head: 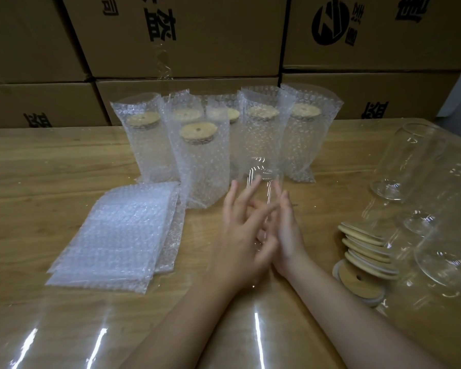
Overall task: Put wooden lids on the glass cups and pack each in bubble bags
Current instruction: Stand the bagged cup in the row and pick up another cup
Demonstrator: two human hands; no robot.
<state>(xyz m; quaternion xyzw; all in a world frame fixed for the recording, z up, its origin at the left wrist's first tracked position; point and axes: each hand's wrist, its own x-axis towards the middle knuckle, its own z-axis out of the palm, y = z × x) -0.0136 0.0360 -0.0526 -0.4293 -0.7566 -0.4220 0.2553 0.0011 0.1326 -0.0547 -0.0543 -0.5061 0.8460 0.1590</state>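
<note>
A bare, lidless glass cup point(262, 182) stands nearly upright between my left hand point(240, 235) and right hand point(288, 230), clear and blurred. Behind it, six packed cups point(202, 166) stand upright in open-topped bubble bags, each capped with a round wooden lid with a centre hole. A stack of flat bubble bags point(117, 230) lies to my left. On my right, loose wooden lids point(365, 251) lean in an overlapping pile beside empty glass cups point(410, 166) lying on their sides.
</note>
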